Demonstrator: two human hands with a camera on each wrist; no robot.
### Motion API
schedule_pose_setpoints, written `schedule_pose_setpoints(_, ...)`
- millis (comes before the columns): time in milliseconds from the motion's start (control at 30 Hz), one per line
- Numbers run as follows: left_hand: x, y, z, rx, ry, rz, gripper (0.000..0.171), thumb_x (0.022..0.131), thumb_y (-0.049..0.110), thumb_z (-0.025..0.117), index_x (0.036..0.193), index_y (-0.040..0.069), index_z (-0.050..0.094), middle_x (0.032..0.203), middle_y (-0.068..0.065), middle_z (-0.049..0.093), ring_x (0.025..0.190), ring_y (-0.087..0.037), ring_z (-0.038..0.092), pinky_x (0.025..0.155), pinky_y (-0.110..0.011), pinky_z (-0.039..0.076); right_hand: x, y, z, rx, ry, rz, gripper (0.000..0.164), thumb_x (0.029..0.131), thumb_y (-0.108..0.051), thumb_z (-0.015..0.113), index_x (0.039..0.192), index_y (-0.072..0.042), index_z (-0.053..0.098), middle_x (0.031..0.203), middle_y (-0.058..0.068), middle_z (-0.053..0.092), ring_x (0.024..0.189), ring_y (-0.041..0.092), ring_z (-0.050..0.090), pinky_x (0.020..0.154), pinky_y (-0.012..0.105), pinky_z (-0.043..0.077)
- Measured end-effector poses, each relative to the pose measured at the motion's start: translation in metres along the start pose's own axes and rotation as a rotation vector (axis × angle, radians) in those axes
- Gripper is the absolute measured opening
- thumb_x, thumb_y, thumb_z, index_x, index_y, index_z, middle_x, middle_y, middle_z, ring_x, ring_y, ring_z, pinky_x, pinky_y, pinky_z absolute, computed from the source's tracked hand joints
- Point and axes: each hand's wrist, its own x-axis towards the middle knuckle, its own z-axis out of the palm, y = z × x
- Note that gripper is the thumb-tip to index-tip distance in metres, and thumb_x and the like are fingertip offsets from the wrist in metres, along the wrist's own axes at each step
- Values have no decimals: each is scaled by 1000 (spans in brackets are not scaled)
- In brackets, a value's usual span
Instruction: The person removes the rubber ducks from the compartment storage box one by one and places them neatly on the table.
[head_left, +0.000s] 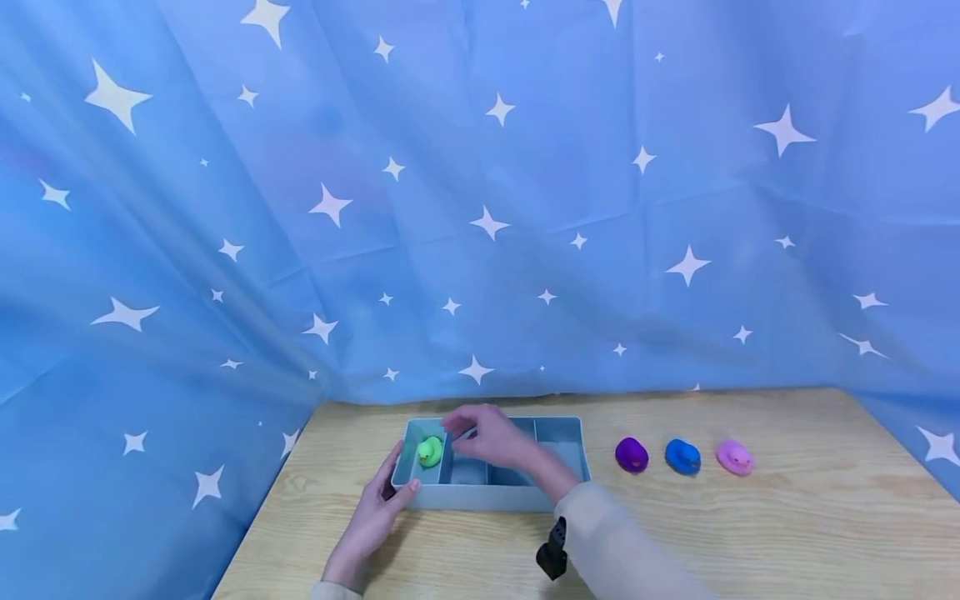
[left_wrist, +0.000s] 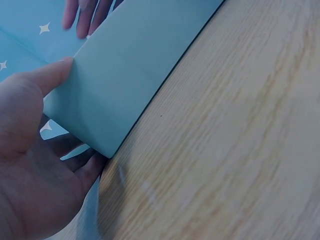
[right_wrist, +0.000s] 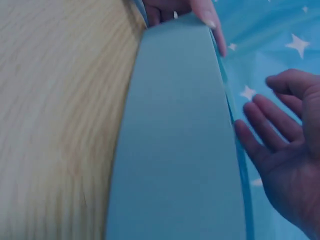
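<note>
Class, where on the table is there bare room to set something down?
The table shows bare wood right of the pink duck and between the left hand and the table's left edge. Crowded: the left end of the tray, held by that hand, with a green duck inside and the right hand close by.

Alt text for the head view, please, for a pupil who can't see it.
A person's left hand holds one end of a four-compartment tray, a green toy duck in its leftmost compartment; the empty right hand hovers above. To the right, a purple duck, a blue duck and a pink duck sit on a wooden table before a starry blue cloth.
</note>
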Motion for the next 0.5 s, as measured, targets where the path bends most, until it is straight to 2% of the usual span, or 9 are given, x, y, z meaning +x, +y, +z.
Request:
schedule_pose_setpoints(233, -1, 3, 0, 11, -5, 15, 75, 103, 19, 63, 164, 9, 21, 165, -28, 18, 146, -49, 27, 118, -56, 27, 14, -1, 29, -12, -8, -15, 36, 92, -1, 71, 129, 0, 66, 123, 15, 69, 113, 27, 66, 94, 36, 57)
schedule_pose_setpoints(367, -1, 3, 1, 9, -11, -14, 75, 104, 22, 64, 165, 12, 22, 166, -27, 17, 147, -48, 26, 118, -56, 28, 19, 1, 40, -25, 7, -8, 37, 93, -2, 71, 130, 1, 66, 127, 15, 68, 116, 27, 64, 95, 37, 57)
schedule_pose_setpoints(500, -1, 2, 1, 10, -8, -13, 75, 103, 22, 64, 165, 13, 22, 166, -27, 17, 147, -48, 27, 118, -55, 28, 24, 0, 47, -47, 29, 25, 37, 93, -3, 73, 129, -2, 68, 127, 12, 68, 116, 27, 64, 94, 37, 57)
